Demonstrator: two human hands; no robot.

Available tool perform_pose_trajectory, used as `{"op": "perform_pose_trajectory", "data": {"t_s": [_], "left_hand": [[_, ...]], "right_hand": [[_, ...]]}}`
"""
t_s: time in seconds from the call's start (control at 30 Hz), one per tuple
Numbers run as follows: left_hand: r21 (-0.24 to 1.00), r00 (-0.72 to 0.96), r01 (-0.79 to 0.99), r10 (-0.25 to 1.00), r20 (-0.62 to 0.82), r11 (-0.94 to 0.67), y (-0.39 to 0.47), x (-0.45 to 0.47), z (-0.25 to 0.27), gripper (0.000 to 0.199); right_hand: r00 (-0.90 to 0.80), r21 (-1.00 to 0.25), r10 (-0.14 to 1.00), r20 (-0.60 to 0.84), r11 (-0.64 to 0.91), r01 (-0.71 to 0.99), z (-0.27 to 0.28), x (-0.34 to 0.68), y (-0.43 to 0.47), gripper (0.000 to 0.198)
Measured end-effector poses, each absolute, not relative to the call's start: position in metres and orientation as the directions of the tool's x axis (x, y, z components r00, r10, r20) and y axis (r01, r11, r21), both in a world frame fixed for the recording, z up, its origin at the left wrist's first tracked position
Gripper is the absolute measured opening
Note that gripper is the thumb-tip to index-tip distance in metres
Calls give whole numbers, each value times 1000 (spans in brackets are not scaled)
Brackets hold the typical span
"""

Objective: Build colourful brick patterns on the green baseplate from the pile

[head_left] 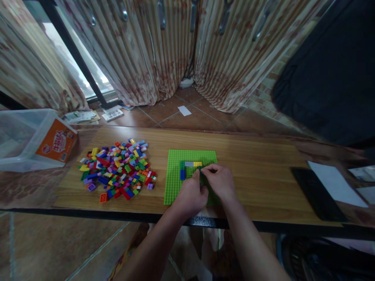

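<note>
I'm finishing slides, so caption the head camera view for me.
Left hand and right hand close together at joined bricks on a green baseplate, beside a colorful pile of loose bricks.

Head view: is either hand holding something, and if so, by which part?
It cannot be told: the left hand and right hand are close together over the green baseplate, near the yellow bricks, obscuring any hold.

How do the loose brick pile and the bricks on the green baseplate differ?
The loose brick pile is jumbled; the baseplate bricks form straight, cornered rows. The loose brick pile spreads over the wooden table; the baseplate bricks sit on the green baseplate. Both are multicoloured.
</note>
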State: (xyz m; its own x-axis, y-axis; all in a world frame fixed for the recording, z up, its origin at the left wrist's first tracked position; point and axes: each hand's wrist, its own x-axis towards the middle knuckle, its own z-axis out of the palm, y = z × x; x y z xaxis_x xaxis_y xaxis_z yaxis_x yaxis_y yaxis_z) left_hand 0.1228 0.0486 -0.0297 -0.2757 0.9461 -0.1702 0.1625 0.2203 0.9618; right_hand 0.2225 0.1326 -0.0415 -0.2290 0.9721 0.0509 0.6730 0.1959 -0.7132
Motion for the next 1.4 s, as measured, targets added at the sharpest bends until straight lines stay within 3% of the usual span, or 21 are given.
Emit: {"op": "perform_pose_trajectory", "data": {"t_s": [0.17,0.3,0.43,0.57,0.67,0.8,1.03,1.2,1.4], "left_hand": [[954,-216,198,959,-181,225,48,119,-32,56],[971,-256,124,952,-168,205,43,115,-32,48],[954,-310,-182,907,-285,238,39,110,-22,29],[766,-246,-602,861,-446,225,40,106,-8,27],[664,-220,-719,840,-495,202,40,105,-4,26],[645,-229,-746,846,-482,166,39,109,-6,30],[741,-200,-637,882,-426,213,36,114,-9,36],[954,-332,-152,896,-295,258,33,100,-18,26],[903,-199,296,944,-262,313,28,96,-25,36]], "right_hand": [[-241,-719,969,49,201,665,-42,222,132,17],[-268,-728,962,49,218,650,-38,227,131,22],[-226,-784,971,81,202,586,-29,234,124,28],[-232,-837,963,135,236,494,-21,241,111,28],[-308,-879,939,154,273,390,-18,242,101,24],[-476,-855,862,174,372,361,-14,238,90,24],[-518,-756,840,161,442,482,-16,245,94,20],[-470,-752,879,74,359,552,-25,269,109,27],[-577,-724,816,32,417,549,-29,264,108,27]]}}
